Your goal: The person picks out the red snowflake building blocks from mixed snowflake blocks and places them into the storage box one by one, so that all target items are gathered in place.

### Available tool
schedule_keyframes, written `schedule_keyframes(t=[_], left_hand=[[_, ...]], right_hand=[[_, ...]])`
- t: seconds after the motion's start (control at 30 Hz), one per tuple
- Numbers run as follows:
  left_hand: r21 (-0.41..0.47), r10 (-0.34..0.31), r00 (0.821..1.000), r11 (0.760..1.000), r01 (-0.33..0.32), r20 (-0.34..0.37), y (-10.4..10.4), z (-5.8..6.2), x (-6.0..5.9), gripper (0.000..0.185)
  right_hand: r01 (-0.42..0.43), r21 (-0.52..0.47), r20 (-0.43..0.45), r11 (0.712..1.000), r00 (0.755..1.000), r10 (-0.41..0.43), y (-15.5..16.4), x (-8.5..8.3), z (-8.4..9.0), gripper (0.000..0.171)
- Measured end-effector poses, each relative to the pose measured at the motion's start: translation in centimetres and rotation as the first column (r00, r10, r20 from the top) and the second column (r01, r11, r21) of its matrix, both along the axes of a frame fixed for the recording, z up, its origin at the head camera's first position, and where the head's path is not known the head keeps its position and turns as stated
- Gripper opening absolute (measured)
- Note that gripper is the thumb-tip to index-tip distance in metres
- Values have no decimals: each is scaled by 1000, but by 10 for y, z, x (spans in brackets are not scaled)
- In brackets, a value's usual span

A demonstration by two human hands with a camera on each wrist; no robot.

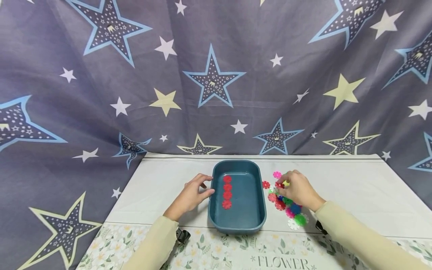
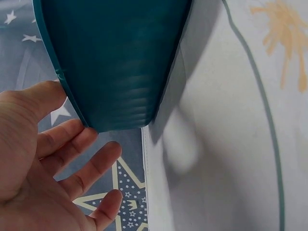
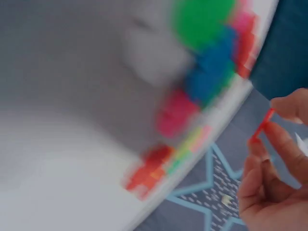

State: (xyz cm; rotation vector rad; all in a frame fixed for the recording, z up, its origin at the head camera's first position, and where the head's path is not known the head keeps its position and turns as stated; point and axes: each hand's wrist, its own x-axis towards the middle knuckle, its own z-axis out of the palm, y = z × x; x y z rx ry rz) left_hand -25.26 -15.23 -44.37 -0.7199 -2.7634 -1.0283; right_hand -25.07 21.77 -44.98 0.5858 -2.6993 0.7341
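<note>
My left hand (image 1: 191,195) is at the left side of a dark teal plastic tub (image 1: 246,200), thumb and fingertips touching its rim, the fingers only loosely bent. Several red flower-shaped plastic discs (image 1: 227,195) lie inside in a column near the left wall. To the right of the tub, my right hand (image 1: 299,190) hovers over a loose pile of the same kind of discs. Between thumb and fingertips it pinches a red disc (image 3: 263,124), seen edge-on in the right wrist view. The pile mixes red, pink, blue, white and green discs (image 1: 300,219).
The tub and the pile stand on a white table cover (image 1: 357,202) with a floral printed front strip (image 1: 206,249). A grey curtain with stars (image 1: 236,97) hangs behind the table. One pink disc (image 1: 277,174) lies at the pile's far end.
</note>
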Motion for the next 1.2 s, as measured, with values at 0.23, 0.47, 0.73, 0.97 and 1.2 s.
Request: schedule_keyframes(t=[0.23, 0.47, 0.73, 0.97, 1.2], left_hand=[[-1, -3, 1000, 1000, 3, -9, -2, -3, -1, 37], [9, 1, 1000, 1000, -1, -4, -3, -1, 0, 38], [-10, 5, 1000, 1000, -5, 5, -1, 0, 1, 39], [-15, 10, 1000, 1000, -10, 8, 0, 0, 1, 38], [-3, 4, 1000, 1000, -4, 9, 1, 0, 2, 39]], right_hand=[[-107, -28, -141, 994, 985, 102, -6, 4, 27, 20], [-242, -57, -230, 969, 947, 223, -29, 17, 40, 16], [-423, -40, -165, 905, 896, 412, -64, 29, 32, 15], [-495, -12, -114, 869, 864, 490, -87, 29, 23, 10], [-566, 56, 163, 822, 818, 552, -106, 24, 18, 11]])
